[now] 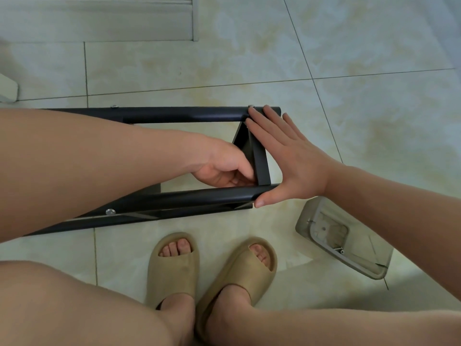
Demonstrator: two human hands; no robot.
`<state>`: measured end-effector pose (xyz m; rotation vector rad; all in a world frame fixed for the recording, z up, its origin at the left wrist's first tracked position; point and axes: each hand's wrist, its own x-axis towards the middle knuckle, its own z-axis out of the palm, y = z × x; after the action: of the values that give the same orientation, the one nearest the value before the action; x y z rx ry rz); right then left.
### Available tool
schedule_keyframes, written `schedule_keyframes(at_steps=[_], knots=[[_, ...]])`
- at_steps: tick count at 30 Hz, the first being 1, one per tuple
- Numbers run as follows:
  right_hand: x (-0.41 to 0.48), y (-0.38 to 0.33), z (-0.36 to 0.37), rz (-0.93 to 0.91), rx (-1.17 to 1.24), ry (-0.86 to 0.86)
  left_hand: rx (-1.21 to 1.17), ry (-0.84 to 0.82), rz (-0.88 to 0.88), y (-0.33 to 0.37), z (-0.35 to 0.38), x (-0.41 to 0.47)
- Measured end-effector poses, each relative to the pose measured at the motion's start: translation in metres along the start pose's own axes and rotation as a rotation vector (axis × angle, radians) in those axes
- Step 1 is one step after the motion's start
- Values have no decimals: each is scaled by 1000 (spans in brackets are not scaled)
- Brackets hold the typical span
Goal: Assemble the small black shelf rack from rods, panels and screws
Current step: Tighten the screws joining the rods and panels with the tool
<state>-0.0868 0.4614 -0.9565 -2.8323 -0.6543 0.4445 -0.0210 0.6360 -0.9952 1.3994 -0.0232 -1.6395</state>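
Note:
The black rack lies on its side on the tiled floor. Its far rod [194, 114] and near rod [189, 197] run left to right, joined at the right end by a black panel [260, 158]. My left hand [224, 166] reaches inside the frame, its fingers curled against the panel's lower inner edge where it meets the near rod. My right hand [282, 156] lies flat with straight fingers against the panel's outer side; the fingertips touch the far rod, the thumb presses the near rod's end. Silver screw heads [110, 212] show on both rods.
A clear plastic tray [344, 238] with small hardware lies on the floor to the right, under my right forearm. My feet in tan slippers [212, 270] stand in front of the rack. A white cabinet base [99, 18] runs along the far left.

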Motion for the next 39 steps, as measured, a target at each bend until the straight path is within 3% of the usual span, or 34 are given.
schedule_keyframes(at_steps=[6, 14, 22, 26, 39], knots=[[-1, -2, -1, 6, -4, -4, 16, -69, -41, -9, -2, -3], [-1, -2, -1, 15, -16, -9, 31, 0, -18, -1, 2, 0], [-1, -2, -1, 7, -28, -14, -30, -71, 32, -2, -3, 2], [-1, -3, -1, 30, -41, -32, 30, -121, -36, -5, -5, 0], [-1, -7, -5, 71, -60, -72, 46, -38, -10, 5, -4, 1]])
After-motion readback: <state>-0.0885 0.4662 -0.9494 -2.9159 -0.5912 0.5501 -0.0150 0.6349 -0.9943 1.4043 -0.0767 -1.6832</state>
